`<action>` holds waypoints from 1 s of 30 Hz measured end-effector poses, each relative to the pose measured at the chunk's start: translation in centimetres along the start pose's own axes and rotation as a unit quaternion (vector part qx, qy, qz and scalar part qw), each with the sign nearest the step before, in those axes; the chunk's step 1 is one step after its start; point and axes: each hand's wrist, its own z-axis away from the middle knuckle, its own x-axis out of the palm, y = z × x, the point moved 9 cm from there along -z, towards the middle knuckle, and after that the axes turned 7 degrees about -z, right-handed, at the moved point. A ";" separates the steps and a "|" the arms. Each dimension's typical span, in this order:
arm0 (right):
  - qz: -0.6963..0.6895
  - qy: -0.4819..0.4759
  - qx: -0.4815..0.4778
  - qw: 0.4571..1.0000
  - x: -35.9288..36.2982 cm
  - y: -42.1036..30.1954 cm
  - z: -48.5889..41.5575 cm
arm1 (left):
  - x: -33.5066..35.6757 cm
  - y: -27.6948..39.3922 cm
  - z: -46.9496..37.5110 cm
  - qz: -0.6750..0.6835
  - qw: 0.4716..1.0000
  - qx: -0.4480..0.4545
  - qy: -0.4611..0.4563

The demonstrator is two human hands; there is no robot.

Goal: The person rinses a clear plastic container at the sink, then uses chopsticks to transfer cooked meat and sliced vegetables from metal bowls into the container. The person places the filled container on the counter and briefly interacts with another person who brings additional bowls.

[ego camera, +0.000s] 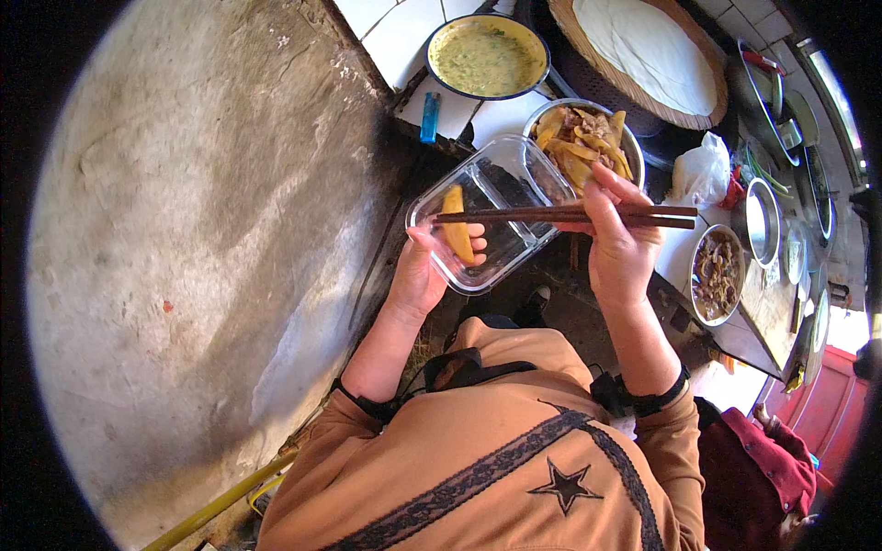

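My left hand (424, 268) grips a clear divided food container (490, 281) by its near left corner, holding it up before me. One yellow-brown slice of food (456, 231) lies in its left compartment; the other compartment shows no food. In my right hand (617, 241) is a pair of dark wooden chopsticks (524, 213), reaching across the container with their tips at the slice. Whether the tips pinch it, I cannot tell. Just beyond the container stands a metal bowl (641, 162) heaped with similar slices and bits of meat (586, 138).
An enamel basin (431, 52) of greenish batter and a blue lighter (430, 117) are on the tiled counter. A woven tray (720, 103) bears a white dough sheet. Rightward are a bowl of meat (716, 275), a metal basin (758, 220) and a plastic bag (703, 169). A person in red (758, 468) is behind right.
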 end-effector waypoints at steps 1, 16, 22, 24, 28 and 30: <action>-0.016 -0.020 -0.009 1.000 0.4 0.0 0.1 | 0.0 -0.1 0.1 0.004 1.000 0.000 0.000; 0.221 -0.100 -0.360 0.901 -0.9 -10.7 4.8 | -0.6 0.2 0.7 0.037 0.999 0.023 0.023; 0.190 0.078 -0.263 0.943 -8.1 -11.1 -1.1 | -0.8 0.2 0.5 0.038 0.999 0.015 0.020; 0.191 0.079 -0.249 0.946 -8.8 -10.1 -2.6 | -0.8 0.3 0.5 0.034 0.999 0.013 0.014; 0.194 0.057 -0.207 0.957 -8.5 -7.6 -5.9 | -1.0 0.4 0.6 0.019 0.999 0.001 0.036; 0.182 0.045 -0.193 0.963 -8.2 -6.6 -7.2 | -0.9 0.4 0.6 0.014 0.999 -0.001 0.038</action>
